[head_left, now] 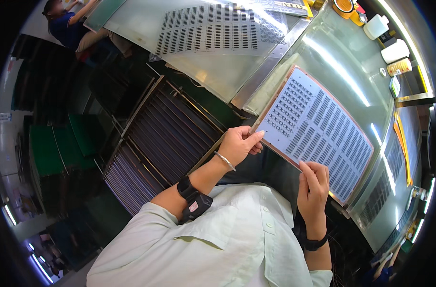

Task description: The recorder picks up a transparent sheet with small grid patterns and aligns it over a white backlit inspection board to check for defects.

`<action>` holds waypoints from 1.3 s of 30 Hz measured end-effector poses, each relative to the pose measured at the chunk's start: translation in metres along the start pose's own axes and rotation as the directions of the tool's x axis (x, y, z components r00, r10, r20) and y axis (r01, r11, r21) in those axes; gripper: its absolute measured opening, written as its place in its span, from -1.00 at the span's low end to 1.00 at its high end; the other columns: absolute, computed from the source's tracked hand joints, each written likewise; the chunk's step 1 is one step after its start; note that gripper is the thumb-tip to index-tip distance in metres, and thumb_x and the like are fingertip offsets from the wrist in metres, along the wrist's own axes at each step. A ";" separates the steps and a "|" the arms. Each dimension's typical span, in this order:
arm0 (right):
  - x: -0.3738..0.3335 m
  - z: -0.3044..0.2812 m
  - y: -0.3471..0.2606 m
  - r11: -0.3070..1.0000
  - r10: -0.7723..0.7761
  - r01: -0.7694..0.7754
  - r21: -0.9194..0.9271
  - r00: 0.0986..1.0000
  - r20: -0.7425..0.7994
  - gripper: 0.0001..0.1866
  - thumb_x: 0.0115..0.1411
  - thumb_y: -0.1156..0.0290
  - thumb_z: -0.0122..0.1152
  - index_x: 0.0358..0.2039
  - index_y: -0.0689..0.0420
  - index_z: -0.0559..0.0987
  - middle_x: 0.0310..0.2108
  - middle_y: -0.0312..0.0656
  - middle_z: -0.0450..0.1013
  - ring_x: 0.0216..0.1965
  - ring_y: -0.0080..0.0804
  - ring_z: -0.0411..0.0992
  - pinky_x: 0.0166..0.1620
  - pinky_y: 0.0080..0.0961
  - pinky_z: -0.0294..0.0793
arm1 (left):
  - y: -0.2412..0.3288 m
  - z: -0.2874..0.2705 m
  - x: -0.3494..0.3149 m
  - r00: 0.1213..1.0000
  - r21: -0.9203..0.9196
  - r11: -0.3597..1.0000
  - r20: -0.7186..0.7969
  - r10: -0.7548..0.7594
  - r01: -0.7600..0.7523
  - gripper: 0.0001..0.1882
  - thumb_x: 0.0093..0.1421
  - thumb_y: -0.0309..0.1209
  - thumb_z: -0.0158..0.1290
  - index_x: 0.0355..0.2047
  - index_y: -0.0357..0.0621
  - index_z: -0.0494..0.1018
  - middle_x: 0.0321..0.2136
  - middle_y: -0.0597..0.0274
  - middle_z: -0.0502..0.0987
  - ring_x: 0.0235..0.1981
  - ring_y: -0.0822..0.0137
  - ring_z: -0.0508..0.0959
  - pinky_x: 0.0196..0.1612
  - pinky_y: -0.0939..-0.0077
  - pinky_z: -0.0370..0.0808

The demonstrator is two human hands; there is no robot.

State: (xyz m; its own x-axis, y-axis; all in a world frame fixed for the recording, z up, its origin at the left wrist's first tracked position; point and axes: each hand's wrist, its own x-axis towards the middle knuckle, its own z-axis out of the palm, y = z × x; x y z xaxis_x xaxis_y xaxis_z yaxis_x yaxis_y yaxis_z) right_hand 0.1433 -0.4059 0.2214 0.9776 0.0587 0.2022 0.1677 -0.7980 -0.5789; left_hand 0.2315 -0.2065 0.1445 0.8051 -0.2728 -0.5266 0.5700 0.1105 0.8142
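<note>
A flat rectangular circuit board panel (318,129), pale blue-white with rows of small dark shapes and a copper-coloured border, lies tilted in front of me over a glass-topped table (342,45). My left hand (242,144) pinches its near left corner between thumb and fingers. On the near edge, further right, my right hand (314,187) has its bent fingers at the border, with the thumb close to them. Parts of the fingertips and the panel's underside are hidden.
A slotted rack (165,138) filled with upright dark panels stands at left. Beyond it, a second glass surface carries a patterned sheet (218,28). White bottles (376,27) and tape rolls (343,6) line the table's far right. Another person (69,24) sits at upper left.
</note>
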 end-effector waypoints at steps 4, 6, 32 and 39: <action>-0.012 -0.001 0.005 0.999 -0.017 0.020 -0.049 0.999 0.046 -0.65 0.02 0.55 0.13 -0.11 0.29 0.49 -0.06 0.01 0.36 0.00 -0.02 0.30 0.04 -0.22 0.28 | 0.001 -0.003 0.001 1.000 0.034 0.999 0.004 -0.001 0.001 -0.76 0.17 -0.30 0.08 -0.45 -0.28 0.47 -0.59 0.23 0.52 -0.58 0.49 0.51 -0.44 0.63 0.51; -0.010 0.003 0.003 0.997 -0.035 0.041 -0.063 0.994 0.105 -0.58 0.03 0.46 0.17 -0.04 0.27 0.45 0.05 0.03 0.29 0.12 0.03 0.21 0.14 -0.13 0.17 | 0.003 -0.004 -0.001 1.000 0.048 0.999 0.000 0.000 0.000 -0.75 0.16 -0.29 0.09 -0.46 -0.27 0.47 -0.59 0.23 0.52 -0.58 0.48 0.51 -0.44 0.63 0.51; -0.009 -0.029 0.148 0.833 0.246 -0.306 -0.460 0.951 -0.188 -0.40 0.18 0.19 0.02 0.18 0.21 0.23 0.26 -0.01 0.04 0.32 -0.12 -0.10 0.29 -0.05 -0.26 | 0.035 -0.026 0.010 0.996 0.324 0.942 -0.014 -0.090 0.090 -0.64 0.25 -0.15 -0.05 -0.39 -0.26 0.44 -0.61 0.18 0.51 -0.67 0.46 0.49 -0.57 0.65 0.47; -0.007 0.018 0.038 0.977 -0.144 0.116 0.182 0.978 0.153 -0.57 0.04 0.35 0.21 -0.04 0.15 0.46 0.08 -0.09 0.30 0.17 -0.19 0.18 0.19 -0.17 0.12 | 0.025 -0.022 0.009 0.994 0.303 0.949 -0.086 -0.069 0.092 -0.77 0.24 -0.26 -0.02 -0.42 -0.18 0.37 -0.67 0.27 0.46 -0.72 0.52 0.44 -0.64 0.69 0.44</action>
State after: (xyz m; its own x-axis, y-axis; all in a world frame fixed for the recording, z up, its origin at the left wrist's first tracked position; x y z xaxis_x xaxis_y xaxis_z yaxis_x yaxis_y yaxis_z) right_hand 0.1446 -0.4261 0.1837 0.9509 0.2646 0.1602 0.3001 -0.6636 -0.6853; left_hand 0.2570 -0.1851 0.1544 0.7748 -0.1963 -0.6010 0.5656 -0.2095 0.7976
